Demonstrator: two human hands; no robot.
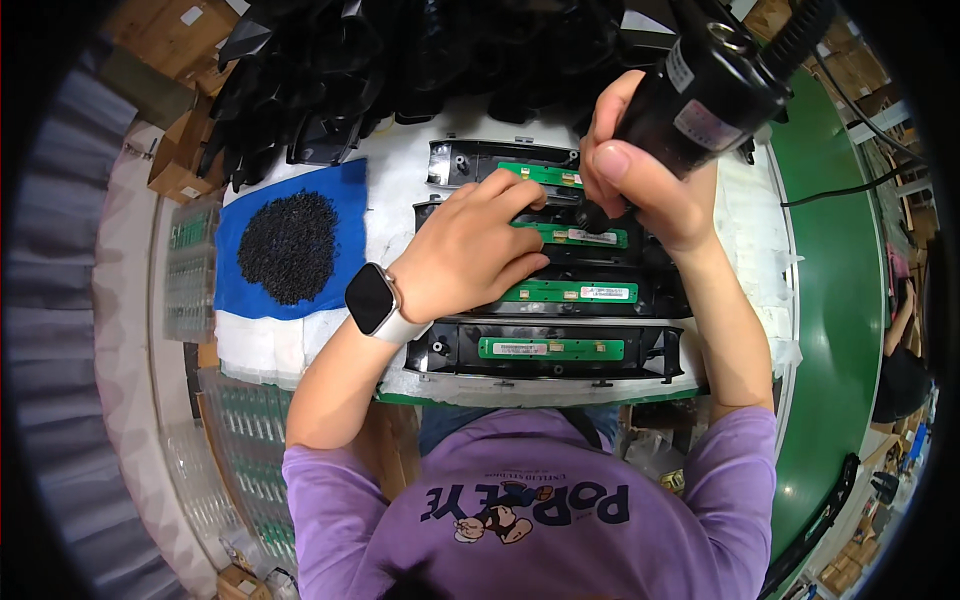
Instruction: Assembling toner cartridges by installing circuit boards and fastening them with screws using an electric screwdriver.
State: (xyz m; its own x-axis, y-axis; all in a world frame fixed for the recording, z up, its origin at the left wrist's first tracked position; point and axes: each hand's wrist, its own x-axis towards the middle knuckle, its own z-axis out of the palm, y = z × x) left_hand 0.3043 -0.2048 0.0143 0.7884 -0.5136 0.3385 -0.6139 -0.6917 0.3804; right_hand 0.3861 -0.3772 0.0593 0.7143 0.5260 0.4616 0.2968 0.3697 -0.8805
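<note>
My right hand [650, 190] is wrapped round a black electric screwdriver [690, 105], which is tilted with its tip down at the right part of a green circuit board [555, 236]. That board lies in a long black plastic housing, second from the far end of a row. My left hand [475, 235] reaches across from the left, fingers apart and bent, with fingertips at the board's left part. Nearer me lie another housing with a green board [570, 292] and the nearest black housing [450, 348] with its board [550, 349]. The farthest housing [455, 152] is partly covered.
On the left, a pile of small black screws [288, 247] lies on a blue cloth [343, 200]. Black plastic parts [430, 60] are heaped at the back. A cable [850, 190] runs off right, over a green surface [825, 330]. Clear trays [245, 420] stand lower left.
</note>
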